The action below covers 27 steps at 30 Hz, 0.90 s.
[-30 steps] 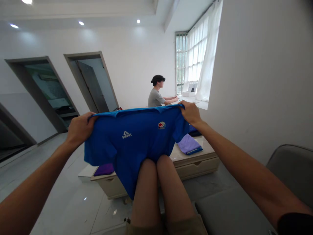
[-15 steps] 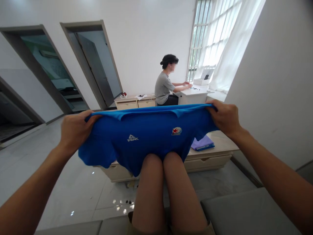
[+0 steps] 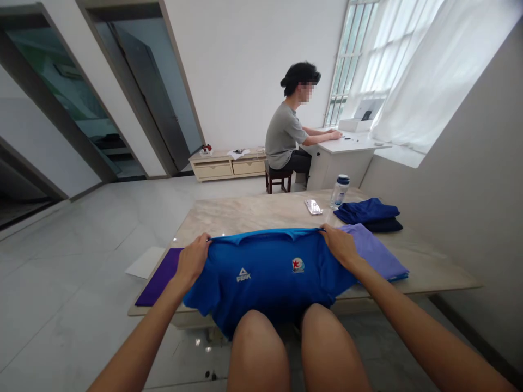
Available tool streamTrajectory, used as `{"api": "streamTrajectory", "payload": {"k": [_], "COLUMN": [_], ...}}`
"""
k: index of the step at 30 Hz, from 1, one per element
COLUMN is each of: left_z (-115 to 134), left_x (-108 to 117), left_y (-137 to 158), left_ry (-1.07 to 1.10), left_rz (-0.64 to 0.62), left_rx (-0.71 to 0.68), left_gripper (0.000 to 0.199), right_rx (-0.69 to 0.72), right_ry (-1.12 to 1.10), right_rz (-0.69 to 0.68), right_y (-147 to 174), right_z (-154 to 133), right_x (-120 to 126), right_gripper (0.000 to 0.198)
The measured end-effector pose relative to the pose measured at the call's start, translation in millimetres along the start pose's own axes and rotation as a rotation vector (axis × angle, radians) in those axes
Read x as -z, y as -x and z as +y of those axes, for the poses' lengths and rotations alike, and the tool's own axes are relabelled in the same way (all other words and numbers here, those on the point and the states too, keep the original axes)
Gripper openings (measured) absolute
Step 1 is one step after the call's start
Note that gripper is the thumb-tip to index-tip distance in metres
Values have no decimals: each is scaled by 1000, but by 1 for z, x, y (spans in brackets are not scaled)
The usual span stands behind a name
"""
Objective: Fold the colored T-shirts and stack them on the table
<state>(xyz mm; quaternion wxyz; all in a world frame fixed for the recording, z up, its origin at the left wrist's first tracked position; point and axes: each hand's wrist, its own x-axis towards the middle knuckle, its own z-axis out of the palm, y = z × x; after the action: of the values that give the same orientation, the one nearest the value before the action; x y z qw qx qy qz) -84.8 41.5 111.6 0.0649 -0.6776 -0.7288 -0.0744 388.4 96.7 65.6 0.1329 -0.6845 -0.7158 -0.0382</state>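
Note:
A blue T-shirt [image 3: 267, 269] with a white PEAK logo and a round badge is stretched between my hands, its chest facing me. My left hand [image 3: 195, 256] pinches it at one shoulder, and my right hand [image 3: 338, 245] pinches the other. The shirt hangs down behind my knees, which cover part of its lower edge. Just beyond it is the low table [image 3: 229, 213]. Near my left hand lies a folded purple cloth [image 3: 160, 277]. Close to my right hand are a folded lavender garment [image 3: 378, 253] and a dark blue folded garment [image 3: 370, 211].
On the table stand a clear bottle [image 3: 339, 191] with a dark lid and, flat beside it, a phone [image 3: 312, 207]. A white sheet [image 3: 145, 262] shows at the table's left edge. Farther back, a person [image 3: 284, 136] sits at a white desk [image 3: 347, 144] by the window.
My hands have come down and closer together, lowering the shirt. The view has tilted, and more of the table with the bottle, phone and folded clothes now shows.

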Motion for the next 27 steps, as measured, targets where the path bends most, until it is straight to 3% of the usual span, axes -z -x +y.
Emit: {"api": "streamTrajectory", "payload": {"k": [2,5,7,9,12,19,23,27], "left_z": [24,53,61,61,55,57,55,49], "left_x": [-37,-112,-155,-182,-195,-210,-223,-227], "left_y": [-16,-1,15,21,-2,-104,-147,-186], "left_ry": [-2,94,118,110,93,93,111,130], "left_rz": [54,-5,-84,-109,-113,-139,-115,-151], "left_rx": [-65,-164,-135,-86,-54,-39,-37,-53], "left_gripper": [52,56,61,66,69,68,69,71], "right_rx": [9,104,116,94,76,26,39,66], "right_ry": [-9,-76,-103,-106,-100,-99,-172,-190], "right_rz": [-1,-50,-94,-92,-76,-120,-70,-115], "right_y": [-16,2,24,36,20,-87,-137,-178], "right_z": [-25,-54,-62,-63,-59,-61,-57,-52], "right_x": [-32,-96,-134,-157,-170,-190,-208,-211], "right_gripper": [44,52,59,65,68,69,67,67]}}
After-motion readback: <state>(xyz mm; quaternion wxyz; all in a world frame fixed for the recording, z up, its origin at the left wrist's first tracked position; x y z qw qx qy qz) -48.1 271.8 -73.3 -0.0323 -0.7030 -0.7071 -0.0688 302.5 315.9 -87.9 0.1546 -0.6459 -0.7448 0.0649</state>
